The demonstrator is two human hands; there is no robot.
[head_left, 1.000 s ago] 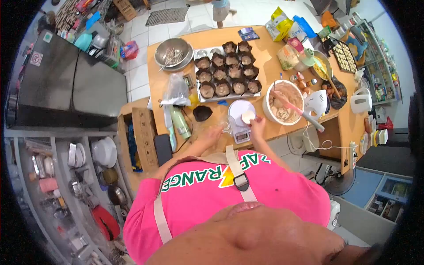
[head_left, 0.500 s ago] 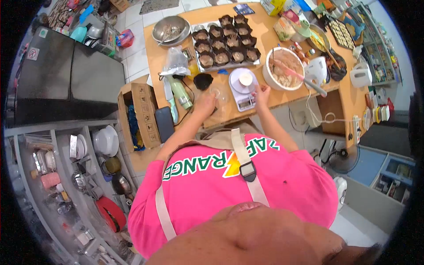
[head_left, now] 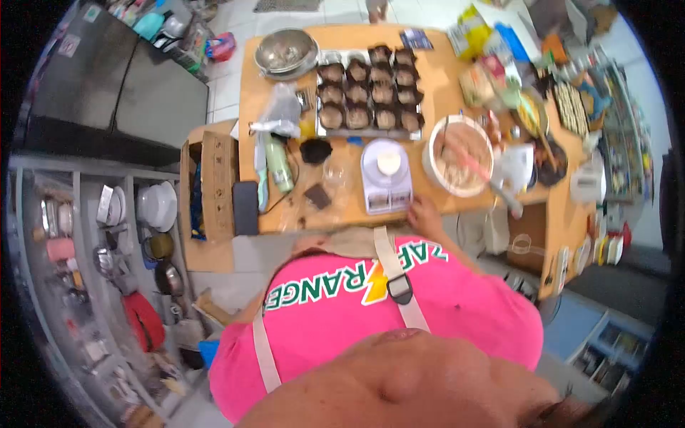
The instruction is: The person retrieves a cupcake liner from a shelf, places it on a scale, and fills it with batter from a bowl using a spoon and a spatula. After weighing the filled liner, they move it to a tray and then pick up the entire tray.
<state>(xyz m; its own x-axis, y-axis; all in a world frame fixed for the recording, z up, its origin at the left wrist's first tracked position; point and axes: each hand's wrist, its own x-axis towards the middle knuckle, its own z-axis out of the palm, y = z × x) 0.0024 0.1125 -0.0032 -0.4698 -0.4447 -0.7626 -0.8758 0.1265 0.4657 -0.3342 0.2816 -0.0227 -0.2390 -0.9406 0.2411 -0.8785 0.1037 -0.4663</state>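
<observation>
At the far left an open cardboard box stands against the end of the desk, with a pale green bottle and a knotted plastic bag just inside the desk's left edge; the left hand does not show at all, so nothing can be said of its grip. Next come a black paper liner and a clear cup, both empty-looking and probably light; a passing sleeve or arm could tip either one over. Behind them lies the tray of filled dark liners, well back from the near edge and likely safe.

In the middle the white scale sits close to the desk's near edge with a small cup on its plate; a knock to the scale would likely shift or spill that cup. The right hand rests on the desk's near edge just beside the scale's right corner; it seems to hold nothing, though the fingers are too small and blurred to tell whether they are spread or curled.

To the right stands the mixing bowl of batter, with a pink spatula leaning over its rim; the handle juts toward the hand's side, so a lifted wrist could catch it and fling batter. A white hand mixer crowds the bowl's far side, leaving little free room there.
</observation>
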